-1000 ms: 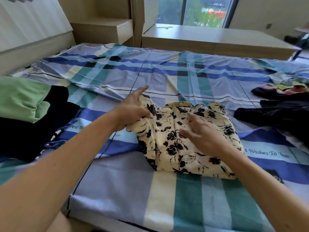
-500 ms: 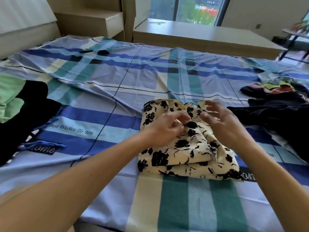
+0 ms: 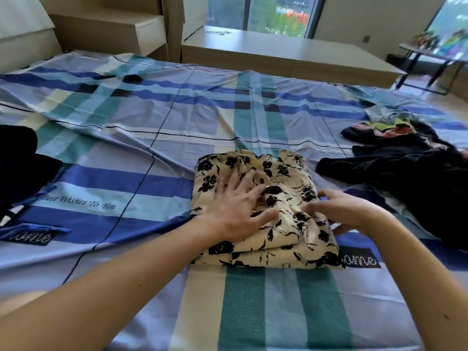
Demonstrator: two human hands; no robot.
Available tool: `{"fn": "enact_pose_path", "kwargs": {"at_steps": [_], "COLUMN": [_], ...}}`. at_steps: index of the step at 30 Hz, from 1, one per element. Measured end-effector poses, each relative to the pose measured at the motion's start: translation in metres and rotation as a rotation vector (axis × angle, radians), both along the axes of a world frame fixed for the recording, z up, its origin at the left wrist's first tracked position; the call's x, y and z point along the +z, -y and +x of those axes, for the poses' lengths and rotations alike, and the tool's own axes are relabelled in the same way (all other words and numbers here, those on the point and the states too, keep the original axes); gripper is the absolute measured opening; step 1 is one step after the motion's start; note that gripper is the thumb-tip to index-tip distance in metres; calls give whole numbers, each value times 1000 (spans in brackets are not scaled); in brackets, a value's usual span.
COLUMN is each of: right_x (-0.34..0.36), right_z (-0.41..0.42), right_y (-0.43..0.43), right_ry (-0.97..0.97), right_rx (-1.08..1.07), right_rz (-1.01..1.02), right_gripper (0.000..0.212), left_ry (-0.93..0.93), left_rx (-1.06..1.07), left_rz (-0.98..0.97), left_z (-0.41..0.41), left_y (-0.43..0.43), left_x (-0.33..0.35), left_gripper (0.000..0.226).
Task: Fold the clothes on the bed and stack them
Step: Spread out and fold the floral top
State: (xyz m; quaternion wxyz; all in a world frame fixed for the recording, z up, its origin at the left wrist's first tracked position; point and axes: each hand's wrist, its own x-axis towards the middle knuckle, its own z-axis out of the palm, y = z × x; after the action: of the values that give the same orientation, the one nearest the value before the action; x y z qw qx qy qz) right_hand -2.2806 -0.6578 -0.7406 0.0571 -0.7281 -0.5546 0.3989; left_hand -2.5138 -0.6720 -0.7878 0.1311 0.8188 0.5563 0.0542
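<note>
A cream garment with black flowers [image 3: 286, 239] lies folded into a thick square on the striped bed sheet [image 3: 152, 178], near the front middle. My left hand [image 3: 238, 209] presses flat on its top with fingers spread. My right hand [image 3: 347, 211] rests at the garment's right edge, fingers loosely bent over the fabric. A dark folded pile [image 3: 17, 168] sits at the left edge. Unfolded dark clothes [image 3: 410, 178] lie heaped at the right, with a colourful piece [image 3: 379, 126] behind them.
A headboard [image 3: 25, 46] and a bedside cabinet [image 3: 126, 29] stand at the back left. A long low wooden bench [image 3: 291, 54] runs behind the bed under the window. A small table [image 3: 430, 54] stands at the far right.
The garment has been folded over from a wide flat shape into a compact square. My left hand went from pinching the fabric to lying flat on top. My right hand slid to the right edge.
</note>
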Motion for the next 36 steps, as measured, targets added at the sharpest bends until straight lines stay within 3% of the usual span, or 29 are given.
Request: {"fn": "enact_pose_path", "kwargs": {"at_steps": [2,5,7,8,9,11,13,16,20,25,31,36], "right_x": [0,-5,-2,-3,-4,-6,-9,-10,-11,-2,22,51], "right_z": [2,3,-6,-8,-9,-13,-15,-19,-22,-29,-62,-114], "right_y": [2,2,6,6,6,7,5,8,8,5,-6,-16], "right_ry": [-43,-79,-118,-139,-155,-196,-249,-323,-415,-433,-288,-44], "right_rx": [-46,-80,-103,-118,-129,-147,-172,-196,-259,-298,-176,18], "right_rz": [-3,19,29,36,47,64,62,44,61,83,139,210], "right_gripper": [54,79,63,52,47,51,51,28,21,25,46,51], "left_ry": [270,864,1111,1131,1078,800,468,196,-12,-71,-53,176], "left_rx": [-81,-146,-31,36,108,259,305,115,-67,65,-116,-138], "left_rz": [129,185,245,328,426,486,283,-33,-202,82,-170,-515], "left_z": [6,13,12,11,9,3,1,9,12,10,-8,-31], "left_y": [2,0,-5,-9,-12,-17,-12,-1,5,16,24,20], "left_x": [0,11,19,21,20,12,1,-11,-13,1,8,40], "left_gripper": [75,68,67,65,58,34,24,70,75,74,55,33]}}
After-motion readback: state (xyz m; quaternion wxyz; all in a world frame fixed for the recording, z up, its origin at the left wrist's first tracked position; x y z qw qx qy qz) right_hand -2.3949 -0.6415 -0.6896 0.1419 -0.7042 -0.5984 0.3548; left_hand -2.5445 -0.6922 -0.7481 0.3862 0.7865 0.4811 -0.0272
